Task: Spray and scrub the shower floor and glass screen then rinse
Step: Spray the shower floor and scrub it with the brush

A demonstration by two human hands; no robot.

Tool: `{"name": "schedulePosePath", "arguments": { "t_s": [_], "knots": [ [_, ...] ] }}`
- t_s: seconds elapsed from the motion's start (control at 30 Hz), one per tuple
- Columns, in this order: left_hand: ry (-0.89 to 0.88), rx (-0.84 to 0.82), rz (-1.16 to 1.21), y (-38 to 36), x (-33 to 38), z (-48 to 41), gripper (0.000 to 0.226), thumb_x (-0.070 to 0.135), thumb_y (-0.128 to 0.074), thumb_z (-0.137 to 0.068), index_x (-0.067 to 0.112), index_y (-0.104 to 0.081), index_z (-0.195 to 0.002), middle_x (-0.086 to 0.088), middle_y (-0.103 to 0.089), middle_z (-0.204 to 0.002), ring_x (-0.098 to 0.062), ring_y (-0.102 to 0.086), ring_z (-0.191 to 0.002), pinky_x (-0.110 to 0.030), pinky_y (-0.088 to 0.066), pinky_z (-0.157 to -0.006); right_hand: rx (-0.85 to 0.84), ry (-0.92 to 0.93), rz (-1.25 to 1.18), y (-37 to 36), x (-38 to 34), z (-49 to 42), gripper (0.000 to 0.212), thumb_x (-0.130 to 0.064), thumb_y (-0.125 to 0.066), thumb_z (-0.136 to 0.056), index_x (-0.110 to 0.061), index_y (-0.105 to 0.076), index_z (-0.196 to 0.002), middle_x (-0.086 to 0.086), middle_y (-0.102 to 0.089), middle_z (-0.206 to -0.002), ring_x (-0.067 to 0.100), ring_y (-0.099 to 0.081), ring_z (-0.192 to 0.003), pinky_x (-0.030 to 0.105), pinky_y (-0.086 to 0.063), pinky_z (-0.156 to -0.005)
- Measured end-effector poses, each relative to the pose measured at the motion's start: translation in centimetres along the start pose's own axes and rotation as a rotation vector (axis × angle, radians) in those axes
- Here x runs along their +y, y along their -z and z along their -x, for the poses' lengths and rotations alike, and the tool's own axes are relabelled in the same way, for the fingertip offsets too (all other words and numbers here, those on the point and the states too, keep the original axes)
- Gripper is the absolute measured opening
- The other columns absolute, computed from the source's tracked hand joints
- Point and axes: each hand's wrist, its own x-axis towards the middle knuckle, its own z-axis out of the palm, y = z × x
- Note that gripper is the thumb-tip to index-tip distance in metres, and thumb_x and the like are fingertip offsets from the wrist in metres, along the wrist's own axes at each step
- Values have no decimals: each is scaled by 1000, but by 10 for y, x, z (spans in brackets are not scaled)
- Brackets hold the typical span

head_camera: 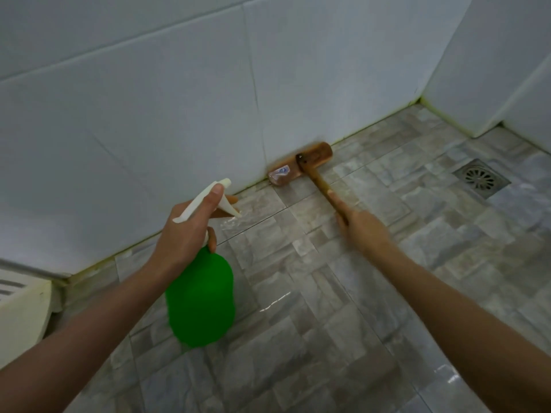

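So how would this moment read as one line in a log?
step: scrub floor edge | left hand: holds spray bottle | right hand: holds brush handle | brush head: at wall base

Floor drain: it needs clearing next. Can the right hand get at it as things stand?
Probably yes. The drain sits in bare floor tiles right of the right hand, nothing standing between them. That hand grips the brush, though, so it is not free.

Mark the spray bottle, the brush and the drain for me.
spray bottle [199,296]: head view, on the green body.
brush [313,156]: head view, on the wooden head by the wall.
drain [480,177]: head view, on the grate's centre.
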Motion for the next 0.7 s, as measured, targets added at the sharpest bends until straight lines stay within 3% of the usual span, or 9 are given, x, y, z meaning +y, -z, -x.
{"name": "schedulePosePath", "arguments": {
  "t_s": [0.2,0.37,0.5,0.63,0.7],
  "knots": [
    [-29,6,-49,-7,-2,-13,32,56,-48,-95,40,-75,-88,5,-76,-105,-33,-57,-50,-31,-46,-52,-42,143,99,-20,-8,8,59,-37,-30,-102,-48,6,-147,11,-58,-86,25,-59,-71,35,-48,-62],
    [-29,-5,-108,-10,-3,-12,30,52,-46,-97,38,-72,-97,10,-76,-106,-31,-58,-48,-29,-46,-53,79,-160,5,-1,38,-20,68,-24,-37,-100,-47,7,-148,11,-61,-78,24,-56,-61,36,-48,-57],
    [-7,-4,-59,-11,-4,-19,28,52,-47,-97,39,-71,-103,7,-76,-108,-48,-64,-67,-28,-46,-48,55,-109,-74,-18,12,-3,65,-24,-33,-102,-40,10,-148,8,-52,-75,20,-49,-59,32,-40,-56],
    [20,-23,-72,-22,-4,-26,36,54,-47,-93,31,-72,-106,6,-76,-105,-24,-52,-42,-28,-46,-49,-36,126,104,-24,4,2,64,-34,-31,-103,-45,19,-141,4,-46,-76,17,-47,-58,32,-42,-56],
    [14,-41,-85,-28,-1,-29,38,54,-46,-94,30,-72,-106,9,-76,-104,-23,-50,-40,-28,-47,-50,-15,50,157,-13,29,-15,67,-31,-33,-103,-47,19,-141,5,-53,-76,21,-55,-64,34,-46,-59]
  ]
}}
